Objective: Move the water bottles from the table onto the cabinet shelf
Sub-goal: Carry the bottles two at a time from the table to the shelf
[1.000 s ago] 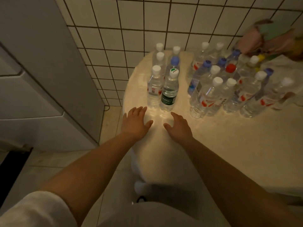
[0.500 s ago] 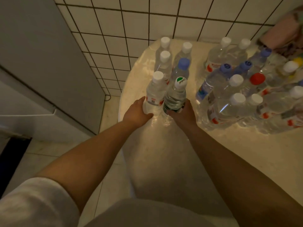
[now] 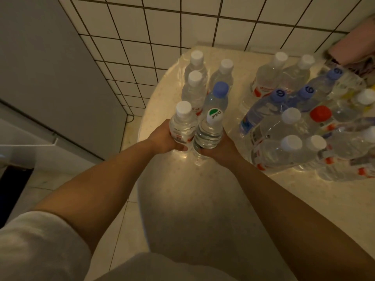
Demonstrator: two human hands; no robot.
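On the far left I see a grey cabinet (image 3: 50,67) standing against the white tiled wall (image 3: 182,23), with pale floor tiles (image 3: 121,230) below. My left hand (image 3: 162,139) is wrapped round the lower body of a clear bottle with a plain white cap (image 3: 182,122), fingers curled under it; clear water fills it up to near the neck. Touching it on the right is the bottle with the green-and-white cap (image 3: 210,130), gripped by my right hand (image 3: 221,148) in the same curled fashion and also full. Both stand upright at the near left part of the cream table (image 3: 294,199); whether their bases have left the surface I cannot tell. Just behind them is a small cluster (image 3: 205,86) of four upright bottles, three white-capped and one with a pale blue cap, all holding clear water. Well apart to the right sits a larger group (image 3: 300,122) of packed bottles: white caps, three blue caps printed with a numeral, one red cap (image 3: 320,114), several with red-and-white labels. A pink cloth (image 3: 353,51) lies at the far right edge, by the wall.
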